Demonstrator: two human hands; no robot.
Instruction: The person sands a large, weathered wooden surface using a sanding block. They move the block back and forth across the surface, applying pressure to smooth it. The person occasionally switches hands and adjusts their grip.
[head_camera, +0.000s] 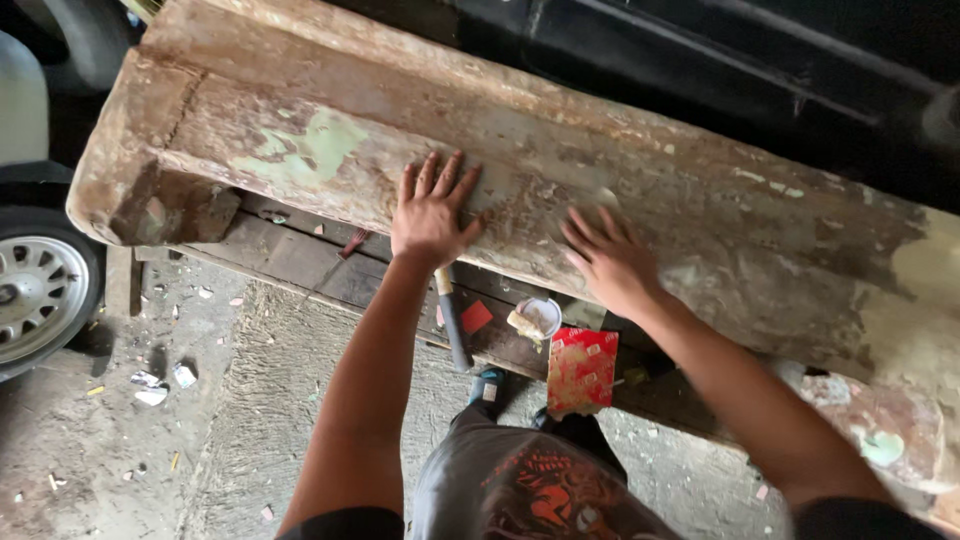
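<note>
— Hands first: where are they?

— Both lie flat on the big weathered panel (560, 170), a long worn slab with peeling pale-green paint and rusty brown patches, which runs slantwise across the view. The left hand (432, 208) is spread wide, palm down, fingers pointing up the slope. It grips nothing.

— And the other one?

— The right hand (610, 262) is also open and pressed palm down, just beside the left, lower on the same surface, fingers splayed toward the left. It holds nothing either.

— What sits under the panel?

— A dark wooden plank (310, 262) on the concrete floor (230, 420). On it, below the hands, lies a hammer (452, 318) with a black grip, a small white cup (538, 318) with putty-like stuff in it, and a red packet (581, 370) propped by the person's knees.

— Anything off to the side?

— A car wheel (40, 290) at the left edge, with scraps of litter (152, 388) on the floor near it.
</note>
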